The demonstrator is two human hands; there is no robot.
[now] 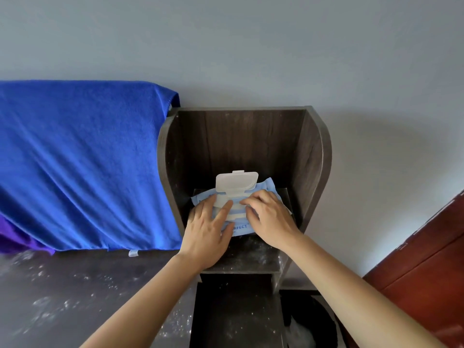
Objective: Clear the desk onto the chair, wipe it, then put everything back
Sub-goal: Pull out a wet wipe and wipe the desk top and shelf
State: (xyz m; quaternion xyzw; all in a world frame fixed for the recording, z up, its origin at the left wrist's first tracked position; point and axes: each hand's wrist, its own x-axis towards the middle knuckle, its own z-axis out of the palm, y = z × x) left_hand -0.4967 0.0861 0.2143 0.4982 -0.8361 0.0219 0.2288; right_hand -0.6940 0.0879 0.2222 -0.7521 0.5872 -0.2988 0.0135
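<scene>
The wet-wipe pack [266, 187] lies on the dusty wooden shelf [311, 156], its flip lid [236, 180] standing open. My left hand [208, 227] presses it flat with straight fingers. My right hand [271, 217] curls at the opening; whether it pinches a wipe I cannot tell. Best to keep the pack pinned and draw one wipe slowly.

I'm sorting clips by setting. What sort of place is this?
Probably a plain room at home, perhaps a bedroom corner: a dusty dark wooden desk with a dark wooden shelf unit stands against a bare grey wall, beside a reddish-brown door.
</scene>
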